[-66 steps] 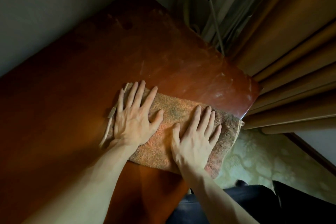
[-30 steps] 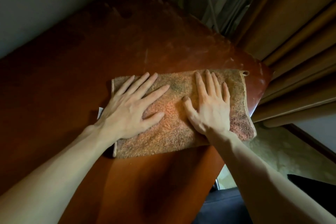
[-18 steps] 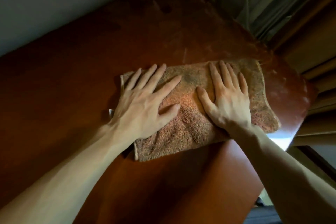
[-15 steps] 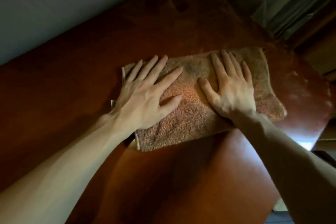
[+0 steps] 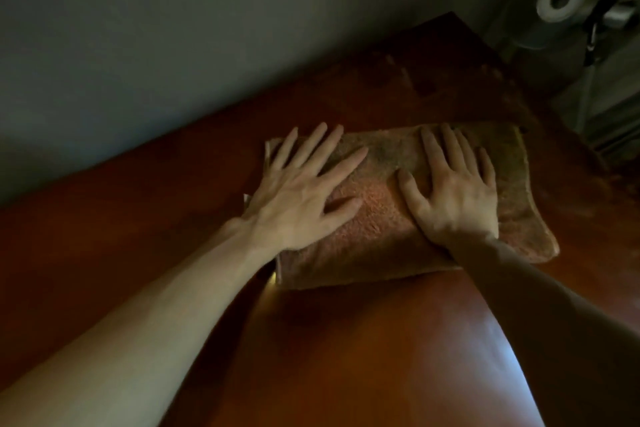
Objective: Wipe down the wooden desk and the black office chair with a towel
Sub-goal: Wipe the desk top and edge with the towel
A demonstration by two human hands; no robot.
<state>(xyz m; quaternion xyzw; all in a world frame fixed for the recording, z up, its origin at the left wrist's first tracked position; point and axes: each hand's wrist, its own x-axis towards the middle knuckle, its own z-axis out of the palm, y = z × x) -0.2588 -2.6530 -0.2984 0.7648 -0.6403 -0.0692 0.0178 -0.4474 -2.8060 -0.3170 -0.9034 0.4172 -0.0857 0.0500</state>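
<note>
A folded orange-brown towel (image 5: 381, 218) lies flat on the reddish wooden desk (image 5: 363, 340), toward its far right part. My left hand (image 5: 304, 194) presses flat on the towel's left half, fingers spread and straight. My right hand (image 5: 453, 191) presses flat on the right half, fingers straight and pointing away from me. The towel's right edge (image 5: 526, 191) sticks out past my right hand. The black office chair is out of view.
A grey wall (image 5: 173, 45) runs along the desk's far edge. Past the desk's far right corner hang a white roll (image 5: 561, 0) and a dark fitting (image 5: 613, 17), with pale curtain fabric (image 5: 606, 107) below them.
Both hands have slid the towel away from the near right corner toward the far side of the desk. The view swung left, so the brown curtains and chair dropped out of sight.
</note>
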